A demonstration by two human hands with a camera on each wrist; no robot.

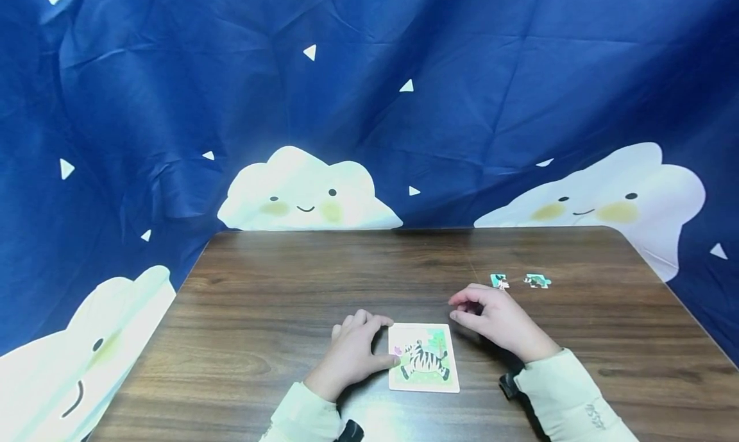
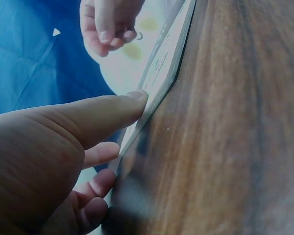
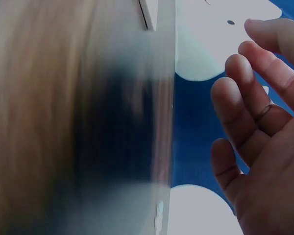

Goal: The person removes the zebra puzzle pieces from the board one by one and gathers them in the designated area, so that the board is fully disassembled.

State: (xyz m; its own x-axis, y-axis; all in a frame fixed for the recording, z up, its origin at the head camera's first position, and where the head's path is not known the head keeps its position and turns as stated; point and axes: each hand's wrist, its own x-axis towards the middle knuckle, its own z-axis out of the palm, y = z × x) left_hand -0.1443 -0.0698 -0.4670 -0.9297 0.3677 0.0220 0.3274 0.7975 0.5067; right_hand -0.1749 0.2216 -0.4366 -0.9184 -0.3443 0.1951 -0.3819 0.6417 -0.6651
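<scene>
Blue cloth (image 1: 462,76) printed with smiling clouds hangs behind a brown wooden table (image 1: 277,281). From the head view, the zebra picture board (image 1: 426,364) lies flat at the near middle; the left hand (image 1: 353,355) touches its left side, thumb and forefinger spread wide. To the right of the board, the right hand (image 1: 501,315) has loosely bent fingers holding nothing. Two puzzle pieces (image 1: 538,281) lie beyond it, far right. By the left wrist view, the thumb rests against the board's edge. On the right wrist view, the fingers are relaxed and bare.
</scene>
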